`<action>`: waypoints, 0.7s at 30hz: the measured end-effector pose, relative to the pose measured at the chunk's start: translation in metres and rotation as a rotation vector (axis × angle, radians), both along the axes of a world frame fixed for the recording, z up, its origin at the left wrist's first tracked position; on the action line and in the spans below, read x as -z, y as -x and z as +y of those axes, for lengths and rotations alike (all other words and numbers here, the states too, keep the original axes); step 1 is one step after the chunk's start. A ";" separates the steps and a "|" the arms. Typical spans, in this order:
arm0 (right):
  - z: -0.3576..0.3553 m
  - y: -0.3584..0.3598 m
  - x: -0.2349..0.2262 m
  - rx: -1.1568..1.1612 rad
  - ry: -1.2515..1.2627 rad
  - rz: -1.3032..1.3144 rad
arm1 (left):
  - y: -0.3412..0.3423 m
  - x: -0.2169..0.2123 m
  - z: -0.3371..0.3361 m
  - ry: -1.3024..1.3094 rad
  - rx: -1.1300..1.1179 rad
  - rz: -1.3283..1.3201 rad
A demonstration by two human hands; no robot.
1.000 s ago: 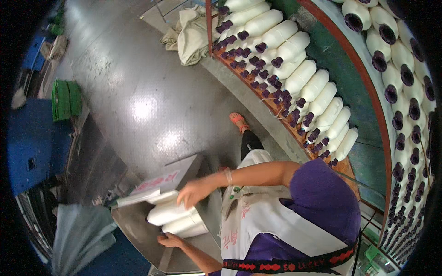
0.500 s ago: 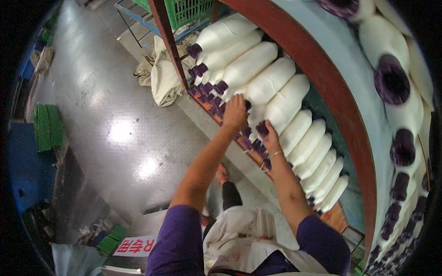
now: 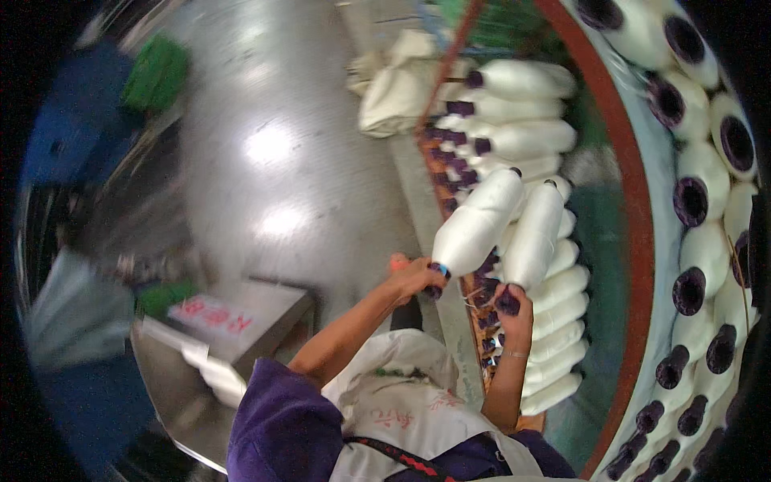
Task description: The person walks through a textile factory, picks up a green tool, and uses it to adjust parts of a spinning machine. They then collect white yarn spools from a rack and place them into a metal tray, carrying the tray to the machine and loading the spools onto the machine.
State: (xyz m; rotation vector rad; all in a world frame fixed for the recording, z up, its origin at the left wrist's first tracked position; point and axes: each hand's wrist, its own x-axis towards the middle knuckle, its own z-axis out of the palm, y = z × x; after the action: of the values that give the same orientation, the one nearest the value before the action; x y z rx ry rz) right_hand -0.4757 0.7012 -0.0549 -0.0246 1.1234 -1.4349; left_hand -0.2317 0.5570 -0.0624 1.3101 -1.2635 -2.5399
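My left hand point(image 3: 416, 279) is closed round the dark purple tube end of a white yarn bobbin point(image 3: 478, 221), which points up and away from me. Close to its right, my right hand point(image 3: 517, 315) grips the purple end of a second white yarn bobbin point(image 3: 534, 238). Both bobbins are tilted over the stacked bobbins point(image 3: 554, 301), whose rows lie side by side with purple tube ends facing left. The stack sits within a red-brown frame point(image 3: 618, 136), and the two held bobbins partly cover it.
On the right, a pale blue-grey edge point(image 3: 638, 104) borders more white bobbins point(image 3: 703, 249) with purple ends. Beige cloth point(image 3: 393, 100) lies on the floor beyond the stack. To my left stand a metal box point(image 3: 241, 313) with red writing and a blurred green object point(image 3: 157, 72).
Both hands have drawn back toward me, and two bobbins have come up out of the stack with them. My view has turned, shifting the stack to the right.
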 end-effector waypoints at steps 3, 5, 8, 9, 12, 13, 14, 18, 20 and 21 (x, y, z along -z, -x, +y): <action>0.023 -0.083 -0.036 -0.217 0.014 -0.139 | -0.126 -0.066 0.076 -0.064 -0.327 0.050; 0.034 -0.142 -0.058 -0.453 0.041 -0.164 | -0.205 -0.111 0.139 -0.120 -0.487 0.007; 0.044 -0.230 -0.096 -0.757 0.013 -0.109 | -0.306 -0.168 0.239 -0.016 -0.811 -0.057; 0.047 -0.264 -0.110 -0.882 0.073 -0.104 | -0.333 -0.183 0.272 0.078 -0.881 -0.165; 0.061 -0.356 -0.148 -1.158 0.112 -0.094 | -0.391 -0.205 0.357 0.138 -1.112 -0.445; 0.071 -0.391 -0.157 -1.281 0.121 -0.067 | -0.405 -0.205 0.381 0.115 -1.258 -0.440; 0.076 -0.416 -0.161 -1.356 0.096 -0.122 | -0.417 -0.201 0.403 0.054 -1.364 -0.462; 0.107 -0.511 -0.164 -1.644 0.127 -0.132 | -0.467 -0.158 0.482 0.134 -1.771 -0.348; 0.123 -0.555 -0.151 -1.771 0.105 -0.142 | -0.498 -0.122 0.513 0.164 -1.886 -0.213; 0.134 -0.583 -0.145 -1.860 0.069 -0.117 | -0.513 -0.101 0.524 0.048 -1.973 -0.299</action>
State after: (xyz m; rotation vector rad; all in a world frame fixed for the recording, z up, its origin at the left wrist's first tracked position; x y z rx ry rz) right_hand 0.1075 0.8353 0.0903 -0.7967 0.4830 0.2182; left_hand 0.2816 1.0807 0.0382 1.5192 0.2547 -0.8507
